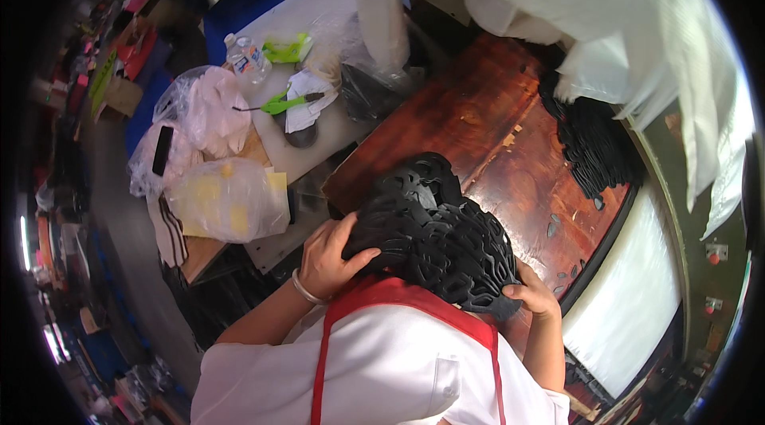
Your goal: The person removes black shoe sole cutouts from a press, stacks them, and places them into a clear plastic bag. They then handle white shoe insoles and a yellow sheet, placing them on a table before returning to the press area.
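A large heap of black, thin, curved cut-out pieces (434,234) sits against my red apron (398,291), at the near edge of a reddish-brown wooden table. My left hand (331,259), with a bracelet at the wrist, clasps the heap's left side, thumb on top and fingers partly hidden behind it. On the opposite side, my right hand (532,291) grips the heap's lower right edge, thumb toward me. The pieces are pressed together between both hands. Their material cannot be made out for certain.
More black pieces (590,142) lie stacked at the wooden table's (494,114) far right, with small dark scraps (553,226) nearby. White sheeting (637,19) hangs overhead. At left are plastic bags (231,198), a phone (162,151), a bottle (247,58) and a green-handled tool (283,101).
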